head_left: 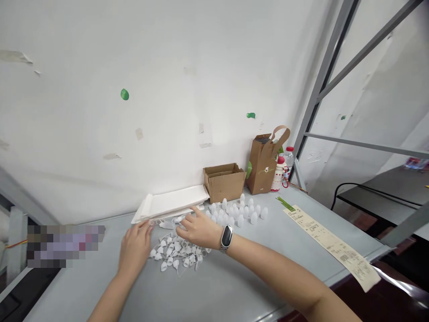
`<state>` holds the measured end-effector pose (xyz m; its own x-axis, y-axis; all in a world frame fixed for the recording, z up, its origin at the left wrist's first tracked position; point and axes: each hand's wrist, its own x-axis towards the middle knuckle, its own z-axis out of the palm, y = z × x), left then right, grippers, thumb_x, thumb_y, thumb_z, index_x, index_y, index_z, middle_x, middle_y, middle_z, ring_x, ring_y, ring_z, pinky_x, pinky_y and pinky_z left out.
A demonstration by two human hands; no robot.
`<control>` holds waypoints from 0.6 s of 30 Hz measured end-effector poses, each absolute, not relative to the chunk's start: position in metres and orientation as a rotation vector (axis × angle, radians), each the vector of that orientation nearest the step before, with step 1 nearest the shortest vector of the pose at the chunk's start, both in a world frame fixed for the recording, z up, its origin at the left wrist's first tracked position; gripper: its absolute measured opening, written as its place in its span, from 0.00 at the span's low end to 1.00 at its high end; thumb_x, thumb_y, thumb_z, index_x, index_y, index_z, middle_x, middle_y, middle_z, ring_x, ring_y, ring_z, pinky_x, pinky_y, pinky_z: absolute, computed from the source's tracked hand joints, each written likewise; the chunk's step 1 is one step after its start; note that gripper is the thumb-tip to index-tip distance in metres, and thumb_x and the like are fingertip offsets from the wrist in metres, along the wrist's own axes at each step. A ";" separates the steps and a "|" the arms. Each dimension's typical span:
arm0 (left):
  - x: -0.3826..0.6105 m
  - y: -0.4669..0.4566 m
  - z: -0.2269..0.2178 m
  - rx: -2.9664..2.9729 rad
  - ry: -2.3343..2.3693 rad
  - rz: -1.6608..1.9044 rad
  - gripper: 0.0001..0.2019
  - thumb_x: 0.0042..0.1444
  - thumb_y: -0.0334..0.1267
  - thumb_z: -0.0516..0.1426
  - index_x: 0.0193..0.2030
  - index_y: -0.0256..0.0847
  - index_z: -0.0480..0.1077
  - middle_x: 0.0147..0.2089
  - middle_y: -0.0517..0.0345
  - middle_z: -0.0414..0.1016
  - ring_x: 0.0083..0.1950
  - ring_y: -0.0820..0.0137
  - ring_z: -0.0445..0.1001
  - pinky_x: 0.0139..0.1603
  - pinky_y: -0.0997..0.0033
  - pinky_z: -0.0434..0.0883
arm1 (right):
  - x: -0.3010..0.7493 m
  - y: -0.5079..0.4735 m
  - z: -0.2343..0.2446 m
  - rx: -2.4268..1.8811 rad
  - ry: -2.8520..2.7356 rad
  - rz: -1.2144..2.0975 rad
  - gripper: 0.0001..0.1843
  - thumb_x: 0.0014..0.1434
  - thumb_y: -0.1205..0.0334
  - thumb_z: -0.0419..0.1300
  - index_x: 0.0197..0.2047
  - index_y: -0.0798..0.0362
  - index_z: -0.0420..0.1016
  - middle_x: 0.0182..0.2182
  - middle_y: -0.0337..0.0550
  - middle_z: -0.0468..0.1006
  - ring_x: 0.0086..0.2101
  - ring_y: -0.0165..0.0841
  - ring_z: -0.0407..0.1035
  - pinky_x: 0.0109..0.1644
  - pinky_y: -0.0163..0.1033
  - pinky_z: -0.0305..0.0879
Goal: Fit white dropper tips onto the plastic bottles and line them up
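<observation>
My left hand (136,245) is at the left of a pile of small white caps with thin loops (174,250), its fingers bent and closed at the tips. Over the pile reaches my right hand (198,229), fingers curled, with a watch (227,237) on the wrist. Between my fingertips lies a translucent whitish piece (166,224), too blurred to name; whether either hand grips it is unclear. Right of my right hand, several frosted white egg-shaped pieces (254,218) stand upright in a group.
Behind my hands lies a stack of white sheets (177,199) against the wall. An open cardboard box (225,183), a brown paper bag (263,165) and bottles (277,174) stand along the back. A long printed paper strip (331,243) hangs over the right edge of the grey table (261,277).
</observation>
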<state>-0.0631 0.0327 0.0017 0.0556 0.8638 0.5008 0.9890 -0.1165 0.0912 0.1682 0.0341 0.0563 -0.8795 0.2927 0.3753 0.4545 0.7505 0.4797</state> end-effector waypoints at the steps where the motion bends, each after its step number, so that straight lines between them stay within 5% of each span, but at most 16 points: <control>1: -0.069 0.035 0.002 -1.955 -1.959 -0.593 0.19 0.58 0.35 0.42 0.48 0.32 0.69 0.48 0.41 0.72 0.47 0.54 0.68 0.45 0.57 0.66 | 0.166 0.035 0.055 -0.559 -2.679 -0.846 0.08 0.61 0.71 0.48 0.40 0.55 0.66 0.29 0.40 0.69 0.30 0.33 0.62 0.53 0.53 0.49; 13: -0.096 0.042 -0.006 -1.841 -2.246 -0.271 0.21 0.54 0.28 0.42 0.53 0.31 0.64 0.44 0.40 0.73 0.45 0.53 0.71 0.41 0.58 0.66 | 0.139 0.025 0.048 -0.208 -2.734 -0.850 0.11 0.59 0.74 0.47 0.36 0.55 0.68 0.28 0.40 0.73 0.28 0.31 0.64 0.51 0.54 0.52; 18: -0.102 0.046 -0.011 -1.867 -2.182 -0.284 0.21 0.56 0.37 0.43 0.49 0.31 0.67 0.44 0.39 0.73 0.44 0.53 0.71 0.41 0.59 0.66 | 0.135 0.016 0.053 -0.137 -2.733 -0.836 0.12 0.60 0.74 0.46 0.36 0.54 0.69 0.29 0.39 0.74 0.29 0.31 0.65 0.53 0.55 0.51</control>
